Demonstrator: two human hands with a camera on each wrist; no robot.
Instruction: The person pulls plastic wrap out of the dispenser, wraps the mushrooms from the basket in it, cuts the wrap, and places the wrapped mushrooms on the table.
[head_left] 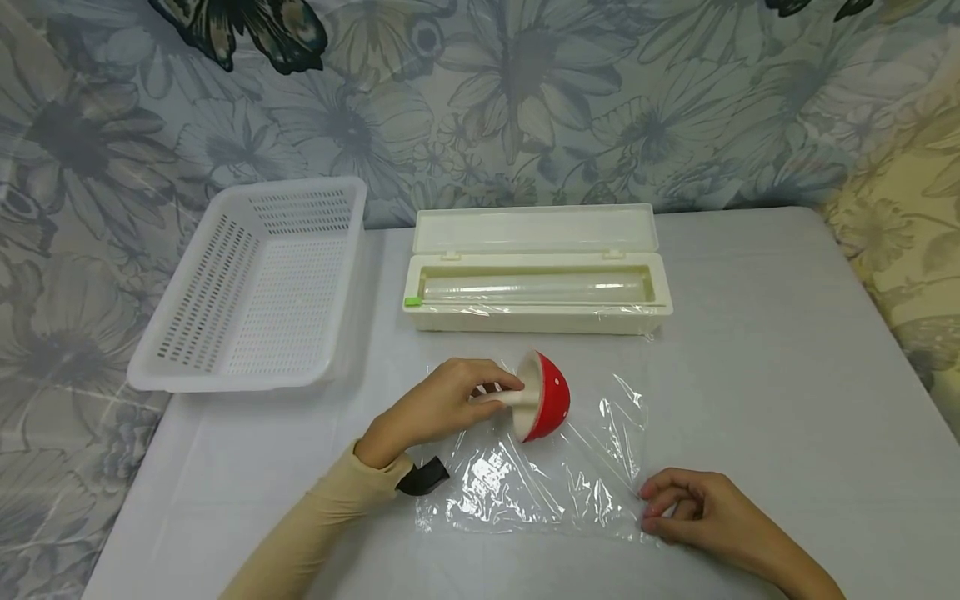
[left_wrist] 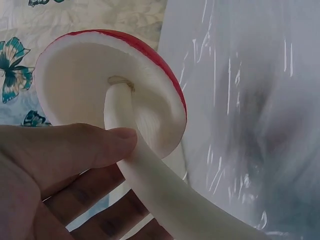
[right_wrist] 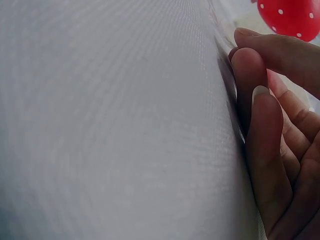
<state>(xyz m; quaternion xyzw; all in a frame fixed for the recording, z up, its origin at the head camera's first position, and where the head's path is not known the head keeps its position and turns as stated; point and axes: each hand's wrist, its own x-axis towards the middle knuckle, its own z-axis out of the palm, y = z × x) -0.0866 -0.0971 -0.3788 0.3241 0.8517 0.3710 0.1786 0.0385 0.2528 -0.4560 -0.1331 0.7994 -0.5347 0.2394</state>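
Observation:
In the head view my left hand (head_left: 453, 400) holds a mushroom-shaped item by its pale stem, thumb on one side and fingers on the other. The mushroom (head_left: 553, 398) has a red cap with white dots and is tilted sideways above a clear sheet of plastic wrap (head_left: 540, 492) spread on the table. The left wrist view shows the cap's white hollow underside (left_wrist: 75, 85) and the thumb against the stem (left_wrist: 165, 195). My right hand (head_left: 701, 512) rests at the wrap's near right corner, fingers loosely bent, thumb and forefinger apart.
Behind the wrap stands a cream wrap dispenser (head_left: 540, 321), its lid raised, a roll (head_left: 536, 289) inside and a green slider (head_left: 413, 302) at its left end. A white perforated basket (head_left: 341, 283) sits at the back left. Floral cloth (head_left: 525, 125) hangs behind the table.

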